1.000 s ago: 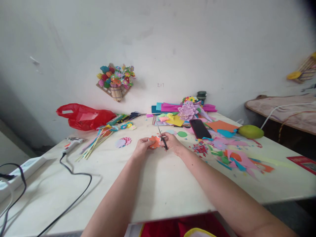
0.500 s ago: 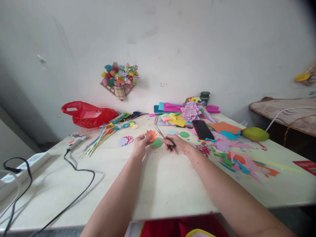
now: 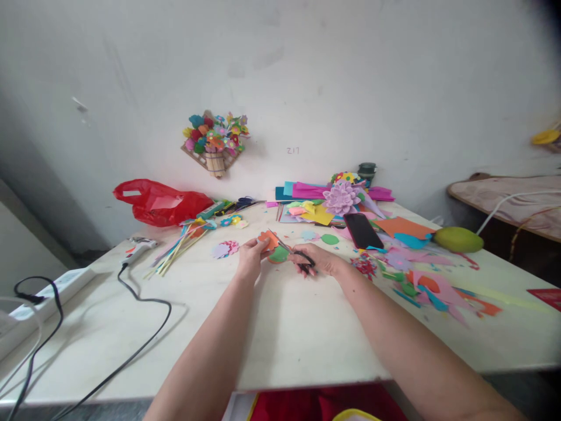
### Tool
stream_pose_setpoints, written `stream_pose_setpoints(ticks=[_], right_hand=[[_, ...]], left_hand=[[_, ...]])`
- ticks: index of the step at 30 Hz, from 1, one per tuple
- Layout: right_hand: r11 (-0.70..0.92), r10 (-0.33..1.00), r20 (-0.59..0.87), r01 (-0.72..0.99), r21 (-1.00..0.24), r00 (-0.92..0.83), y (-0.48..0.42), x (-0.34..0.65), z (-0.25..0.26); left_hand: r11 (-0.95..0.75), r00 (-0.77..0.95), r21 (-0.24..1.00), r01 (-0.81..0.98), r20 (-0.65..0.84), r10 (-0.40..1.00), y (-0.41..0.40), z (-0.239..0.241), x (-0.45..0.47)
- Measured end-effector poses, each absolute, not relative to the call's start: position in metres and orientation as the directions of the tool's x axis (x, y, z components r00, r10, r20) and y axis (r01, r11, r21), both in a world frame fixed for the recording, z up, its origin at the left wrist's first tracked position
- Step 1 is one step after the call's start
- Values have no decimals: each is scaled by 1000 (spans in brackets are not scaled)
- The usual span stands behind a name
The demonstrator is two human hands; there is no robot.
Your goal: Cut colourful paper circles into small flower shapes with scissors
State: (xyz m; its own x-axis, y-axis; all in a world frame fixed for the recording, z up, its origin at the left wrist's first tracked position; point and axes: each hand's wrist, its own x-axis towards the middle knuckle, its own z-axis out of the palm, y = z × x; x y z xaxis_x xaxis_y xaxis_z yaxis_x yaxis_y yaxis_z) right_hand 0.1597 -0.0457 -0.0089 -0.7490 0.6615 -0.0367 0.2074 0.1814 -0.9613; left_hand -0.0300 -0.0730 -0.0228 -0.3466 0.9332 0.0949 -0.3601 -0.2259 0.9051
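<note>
My left hand point(image 3: 249, 260) pinches an orange paper flower point(image 3: 267, 238) above the white table point(image 3: 280, 327). Just under the flower lies a green paper disc point(image 3: 279, 254), touching the same hand's fingertips. My right hand point(image 3: 318, 260) is closed round the black handles of small scissors point(image 3: 294, 254), whose blades point left toward the orange flower. Both hands sit near the middle of the table, close together.
Paper scraps point(image 3: 421, 283), a black phone point(image 3: 363, 230), a purple paper flower point(image 3: 340, 197), coloured sheets point(image 3: 307, 192) and a green fruit point(image 3: 458, 239) lie to the right. On the left are sticks point(image 3: 177, 251), a red bag point(image 3: 162, 203), a glue gun point(image 3: 135, 250) with black cable point(image 3: 144, 327) and a power strip point(image 3: 48, 295).
The orange flower was lifted off the green disc and held a little higher. My right hand swung the scissors from upright to pointing left at the flower.
</note>
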Motion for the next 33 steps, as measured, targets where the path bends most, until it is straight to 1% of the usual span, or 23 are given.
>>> stream_pose_setpoints(ticks=[7, 17, 33], right_hand=[[188, 674, -42, 226, -956, -738, -48, 157, -7], [189, 677, -25, 206, -960, -735, -45, 156, -12], [200, 693, -37, 242, -949, -720, -54, 155, -2]], left_hand=[[-229, -337, 909, -349, 107, 936, -73, -23, -29], [-236, -337, 907, -348, 114, 935, -73, -24, -28], [-236, -326, 906, -351, 118, 938, -74, -23, -26]])
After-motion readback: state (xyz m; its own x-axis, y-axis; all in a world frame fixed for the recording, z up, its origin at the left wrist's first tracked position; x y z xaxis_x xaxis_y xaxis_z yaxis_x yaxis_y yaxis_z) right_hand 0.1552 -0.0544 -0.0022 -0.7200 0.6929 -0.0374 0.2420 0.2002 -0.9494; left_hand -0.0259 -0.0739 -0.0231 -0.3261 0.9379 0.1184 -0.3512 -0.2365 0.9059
